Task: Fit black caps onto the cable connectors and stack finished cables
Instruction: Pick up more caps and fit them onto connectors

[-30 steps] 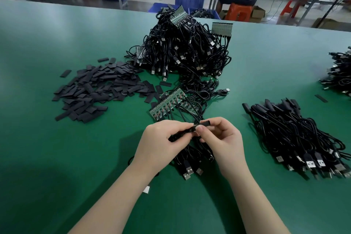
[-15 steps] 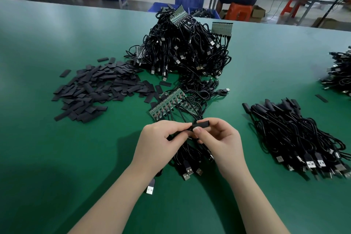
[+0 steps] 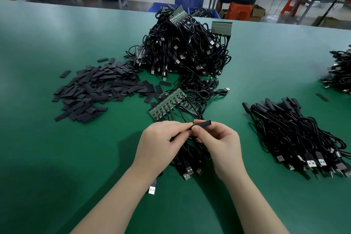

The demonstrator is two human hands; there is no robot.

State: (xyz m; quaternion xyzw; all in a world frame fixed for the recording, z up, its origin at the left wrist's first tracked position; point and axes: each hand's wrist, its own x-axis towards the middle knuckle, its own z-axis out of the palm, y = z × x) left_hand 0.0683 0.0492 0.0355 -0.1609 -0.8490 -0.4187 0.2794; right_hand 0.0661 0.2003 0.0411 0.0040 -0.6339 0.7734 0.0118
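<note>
Head view, looking down on a green bench (image 3: 57, 157). Both hands meet at centre, just above it. Right hand (image 3: 220, 144): thumb and forefinger pinch a black cap (image 3: 202, 123), held level with its open end facing left. Left hand (image 3: 161, 142): fingertips pinch the end of a cable (image 3: 178, 136) and aim it at the cap's mouth. Grip on both sides is a tight fingertip pinch, other fingers curled loosely under. The connector itself is hidden between the fingers, so how far it sits inside the cap cannot be told. Judged step: sliding the cap on.

Layout reads as a left-to-right work flow.
- Loose caps (image 3: 95, 93) spread flat at far left, within easy reach for picking singly.
- Big tangled heap of cables (image 3: 182, 51) at the back centre, likely uncapped stock, some ends joined to green circuit strips.
- One circuit strip (image 3: 169, 104) with its cables lies just beyond the hands; likely the batch in work.
- A few plug ends (image 3: 188, 171) trail beneath the wrists.
- Stack of capped cables (image 3: 296, 135) at right, caps pointing away, plugs toward the person; laid parallel, likely so they pile neatly.
- Another cable pile (image 3: 340, 74) at the far right edge, partly cut off.

A seated person shows beyond the bench.
</note>
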